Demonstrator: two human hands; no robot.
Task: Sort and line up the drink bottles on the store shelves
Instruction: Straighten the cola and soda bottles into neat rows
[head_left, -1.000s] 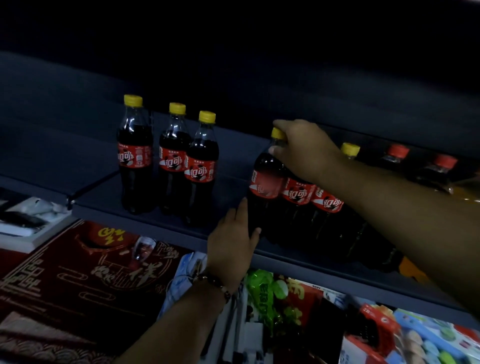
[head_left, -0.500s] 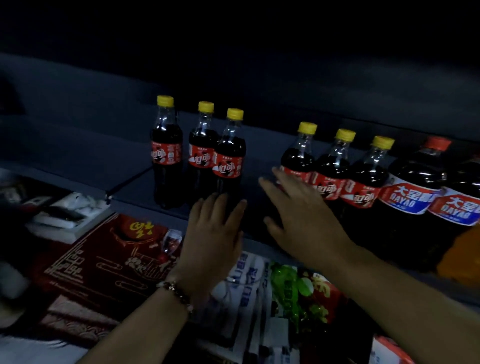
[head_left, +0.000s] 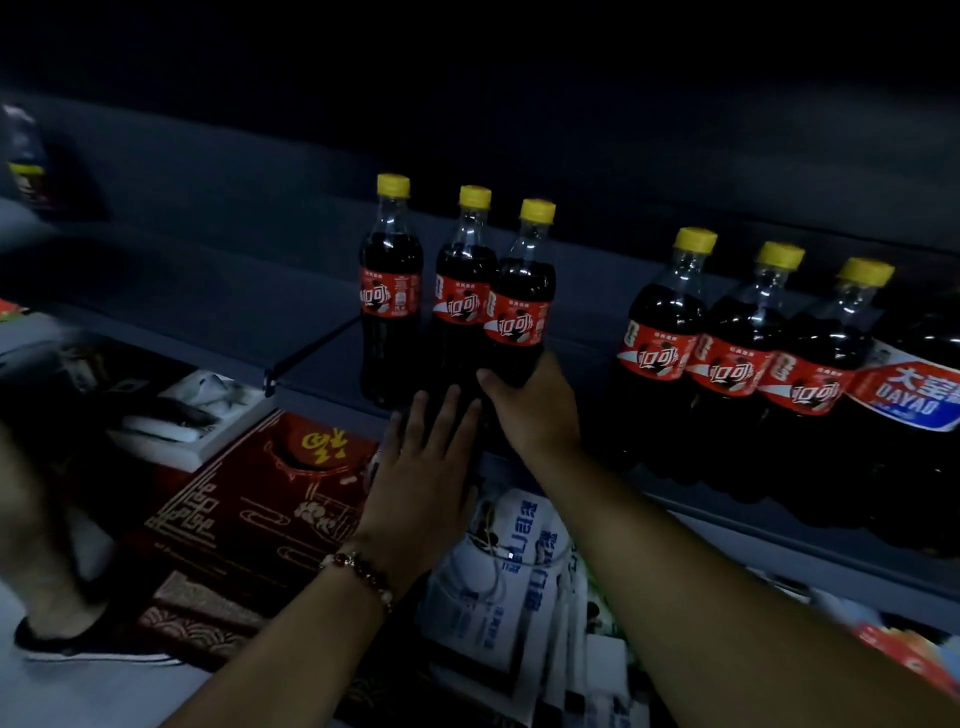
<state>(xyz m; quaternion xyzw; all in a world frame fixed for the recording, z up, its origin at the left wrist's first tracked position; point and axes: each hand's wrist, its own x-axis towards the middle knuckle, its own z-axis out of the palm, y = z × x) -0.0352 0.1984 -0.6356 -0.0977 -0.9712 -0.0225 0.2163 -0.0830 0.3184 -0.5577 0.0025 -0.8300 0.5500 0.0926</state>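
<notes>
Dimly lit | my right hand grips cola bottle, base hidden | left hand open, flat just beside | DAYAO bottle cropped far right

The lower body of the rightmost cola bottle in the left group was hidden behind the right hand, whose fingers wrapped out of sight behind it. The left hand covered the base of the middle bottle and part of the shelf's front edge. At the shelf's right end, the large blue-labelled bottle was cut off by the picture's edge, its cap not shown. The bases of the three right-hand bottles sank into shadow. Far left, a small bottle was too blurred to read, and a shoe was only partly visible.
</notes>
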